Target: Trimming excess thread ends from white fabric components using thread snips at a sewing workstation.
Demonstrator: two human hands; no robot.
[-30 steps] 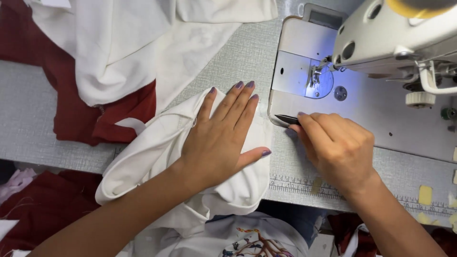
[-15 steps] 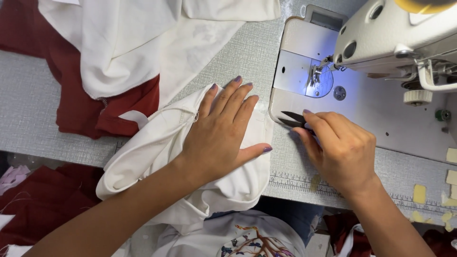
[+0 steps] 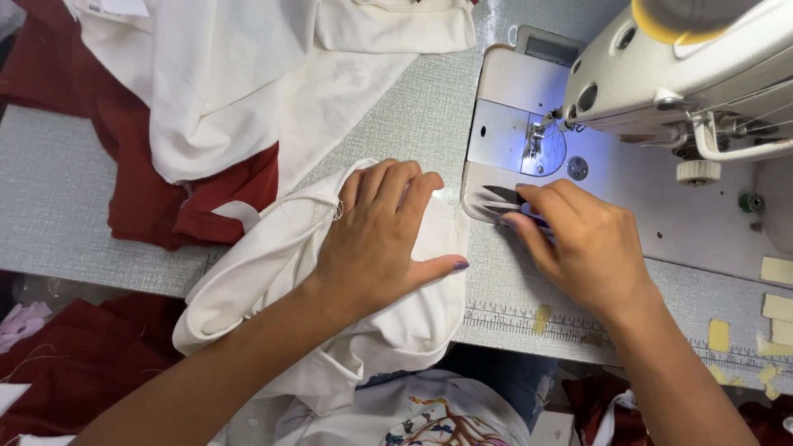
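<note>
A grey counter (image 3: 74,190) runs across the view and carries everything else. A white sewing machine (image 3: 661,74) sits at the right, its bed flush with the counter and a small lamp throwing blue-white light around the needle (image 3: 541,136). A heap of cream cloth (image 3: 239,74) lies at the upper left, partly over dark red cloth (image 3: 157,206) beside it. More red cloth hangs below the counter's near edge at the lower left.

A folded cream garment (image 3: 264,256) lies at the middle, drooping over the near edge toward the person's lap. The left hand (image 3: 376,239) is pressed flat on it, fingers together and pointing up the counter, thumb stretched out to the right; it grips nothing. The right hand (image 3: 582,244) rests on the machine bed just right of the garment, fingers curled around small dark snips (image 3: 500,198), whose pointed blades poke out to the left below the needle plate. A printed ruler strip (image 3: 512,318) runs along the near edge beneath that hand. Small yellow tape pieces (image 3: 719,334) are stuck at the far right.
</note>
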